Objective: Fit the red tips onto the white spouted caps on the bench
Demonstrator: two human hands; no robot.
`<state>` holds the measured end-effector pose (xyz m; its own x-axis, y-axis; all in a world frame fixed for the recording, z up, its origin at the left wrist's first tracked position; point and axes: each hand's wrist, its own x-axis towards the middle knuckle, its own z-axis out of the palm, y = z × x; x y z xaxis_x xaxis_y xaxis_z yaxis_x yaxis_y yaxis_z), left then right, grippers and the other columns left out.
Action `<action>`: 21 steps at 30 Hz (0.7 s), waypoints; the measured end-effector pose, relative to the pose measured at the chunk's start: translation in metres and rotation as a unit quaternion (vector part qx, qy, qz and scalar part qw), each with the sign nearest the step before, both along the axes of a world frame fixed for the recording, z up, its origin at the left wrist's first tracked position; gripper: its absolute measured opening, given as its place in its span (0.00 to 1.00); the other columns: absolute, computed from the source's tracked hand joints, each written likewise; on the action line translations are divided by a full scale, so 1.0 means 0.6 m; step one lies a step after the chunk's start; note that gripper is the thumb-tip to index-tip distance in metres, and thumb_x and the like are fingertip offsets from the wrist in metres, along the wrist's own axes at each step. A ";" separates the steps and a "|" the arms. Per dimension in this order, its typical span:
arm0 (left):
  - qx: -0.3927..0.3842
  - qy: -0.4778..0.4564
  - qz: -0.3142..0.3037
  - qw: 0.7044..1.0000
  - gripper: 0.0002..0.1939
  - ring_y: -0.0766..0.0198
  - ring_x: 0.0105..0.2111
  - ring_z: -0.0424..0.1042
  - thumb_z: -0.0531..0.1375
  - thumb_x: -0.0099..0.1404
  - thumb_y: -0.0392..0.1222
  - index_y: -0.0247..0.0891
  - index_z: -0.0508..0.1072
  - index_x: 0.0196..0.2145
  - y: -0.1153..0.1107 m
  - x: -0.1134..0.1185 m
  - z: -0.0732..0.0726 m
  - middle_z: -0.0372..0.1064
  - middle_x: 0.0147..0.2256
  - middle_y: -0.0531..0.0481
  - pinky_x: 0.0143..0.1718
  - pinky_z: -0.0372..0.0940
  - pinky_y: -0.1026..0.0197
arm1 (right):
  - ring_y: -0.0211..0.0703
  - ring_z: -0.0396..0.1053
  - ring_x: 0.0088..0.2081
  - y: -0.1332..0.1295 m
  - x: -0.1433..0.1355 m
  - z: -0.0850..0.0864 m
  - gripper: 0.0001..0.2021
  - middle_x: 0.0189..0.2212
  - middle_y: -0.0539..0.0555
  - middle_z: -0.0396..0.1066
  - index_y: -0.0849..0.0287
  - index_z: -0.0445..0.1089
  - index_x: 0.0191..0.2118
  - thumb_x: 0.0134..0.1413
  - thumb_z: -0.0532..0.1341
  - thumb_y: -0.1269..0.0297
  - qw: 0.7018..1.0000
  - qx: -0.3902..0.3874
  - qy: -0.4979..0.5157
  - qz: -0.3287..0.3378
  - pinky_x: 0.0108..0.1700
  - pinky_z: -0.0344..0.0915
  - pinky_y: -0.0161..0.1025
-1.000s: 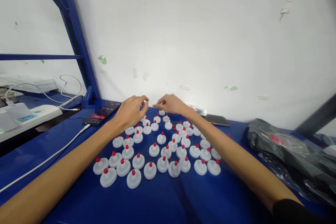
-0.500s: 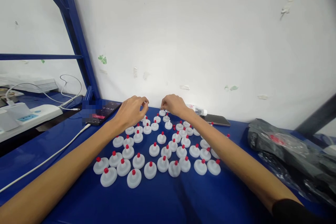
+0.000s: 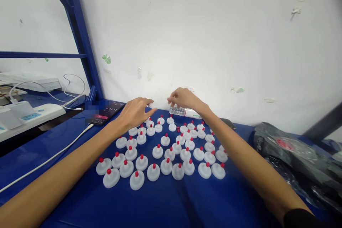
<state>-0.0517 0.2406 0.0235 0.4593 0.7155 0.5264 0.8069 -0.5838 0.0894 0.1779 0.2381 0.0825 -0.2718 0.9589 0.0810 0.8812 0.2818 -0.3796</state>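
Note:
My left hand [image 3: 136, 112] is at the back left of the pieces, palm down. Its thumb and fingers hold a white plastic disc [image 3: 152, 105], mostly hidden behind the fingers. My right hand [image 3: 185, 98] hovers near the wall, above a clear water bottle [image 3: 184, 111] lying on its side. Its fingers are curled together; whatever is in them, if anything, is too small and blurred to make out. Several white discs with red-tipped necks [image 3: 153, 172] stand spread over the blue table [image 3: 160, 203]. Small loose red caps [image 3: 178, 129] lie among them.
A phone [image 3: 108, 113] with a white cable [image 3: 53, 158] lies at the left, beside a power strip [image 3: 34, 115]. Another dark phone [image 3: 228, 123] is partly behind my right forearm. A black plastic bag [image 3: 283, 146] lies at the right; a blue post [image 3: 82, 39] rises at the left.
The white disc that stood under my right hand at the back is now in my left hand. My right hand has risen and moved slightly right, exposing more of the bottle.

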 end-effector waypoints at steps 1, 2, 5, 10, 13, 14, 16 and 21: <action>0.002 0.003 0.001 1.000 0.25 0.46 0.45 0.79 0.59 0.71 0.52 0.31 0.77 0.56 0.001 -0.001 -0.002 0.80 0.46 0.38 0.47 0.70 0.49 | 0.41 0.76 0.38 -0.002 0.006 0.002 0.13 0.43 0.56 0.78 0.61 0.75 0.46 0.70 0.60 0.56 0.999 -0.033 -0.039 -0.017 0.45 0.74 0.44; 0.003 0.006 0.001 1.000 0.25 0.45 0.45 0.79 0.59 0.71 0.52 0.31 0.77 0.56 0.002 -0.001 -0.004 0.80 0.46 0.38 0.46 0.70 0.49 | 0.43 0.76 0.41 -0.004 0.010 0.004 0.12 0.45 0.55 0.77 0.60 0.74 0.48 0.69 0.62 0.57 0.994 -0.069 -0.077 -0.030 0.46 0.75 0.46; 0.006 0.014 0.001 1.000 0.24 0.45 0.45 0.79 0.59 0.72 0.52 0.31 0.77 0.56 0.004 0.000 -0.008 0.80 0.46 0.38 0.46 0.71 0.49 | 0.46 0.75 0.47 -0.009 0.010 0.002 0.13 0.52 0.57 0.74 0.58 0.73 0.53 0.68 0.63 0.58 0.971 -0.166 -0.165 -0.054 0.49 0.74 0.48; 0.009 0.023 0.003 1.000 0.24 0.45 0.46 0.78 0.58 0.72 0.52 0.31 0.77 0.55 0.001 0.002 -0.007 0.80 0.46 0.38 0.47 0.72 0.48 | 0.48 0.74 0.49 -0.011 -0.016 -0.012 0.16 0.53 0.57 0.73 0.60 0.71 0.55 0.67 0.64 0.58 0.934 -0.271 -0.230 -0.037 0.50 0.74 0.51; 0.007 0.025 0.005 1.000 0.24 0.45 0.46 0.78 0.58 0.72 0.52 0.32 0.77 0.55 0.001 0.001 -0.005 0.80 0.46 0.38 0.47 0.72 0.48 | 0.49 0.74 0.50 -0.008 -0.029 -0.022 0.16 0.54 0.57 0.72 0.59 0.71 0.55 0.68 0.64 0.58 0.927 -0.281 -0.246 -0.026 0.51 0.74 0.51; 0.006 0.024 0.005 1.000 0.24 0.45 0.46 0.78 0.58 0.72 0.52 0.32 0.77 0.55 0.001 0.001 -0.004 0.80 0.46 0.38 0.47 0.72 0.48 | 0.49 0.74 0.50 -0.006 -0.032 -0.025 0.16 0.54 0.57 0.72 0.59 0.72 0.55 0.68 0.64 0.58 0.927 -0.279 -0.250 -0.027 0.51 0.74 0.51; 0.005 0.024 0.005 1.000 0.24 0.45 0.47 0.78 0.58 0.72 0.52 0.32 0.77 0.55 0.001 0.001 -0.003 0.80 0.46 0.39 0.47 0.72 0.49 | 0.49 0.74 0.50 -0.003 -0.034 -0.030 0.16 0.54 0.58 0.72 0.59 0.71 0.56 0.68 0.64 0.58 0.928 -0.272 -0.254 -0.030 0.51 0.74 0.51; 0.002 0.024 -0.001 1.000 0.25 0.45 0.47 0.78 0.57 0.71 0.52 0.31 0.77 0.55 -0.004 0.002 -0.001 0.80 0.46 0.38 0.48 0.71 0.48 | 0.49 0.74 0.50 0.007 -0.015 -0.031 0.17 0.54 0.58 0.72 0.59 0.71 0.56 0.68 0.64 0.57 0.948 -0.242 -0.204 -0.027 0.51 0.74 0.51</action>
<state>-0.0505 0.2385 0.0230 0.4849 0.7131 0.5064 0.8096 -0.5850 0.0486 0.1691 0.2423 0.0640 -0.1360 0.8704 -0.4731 0.9906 0.1122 -0.0783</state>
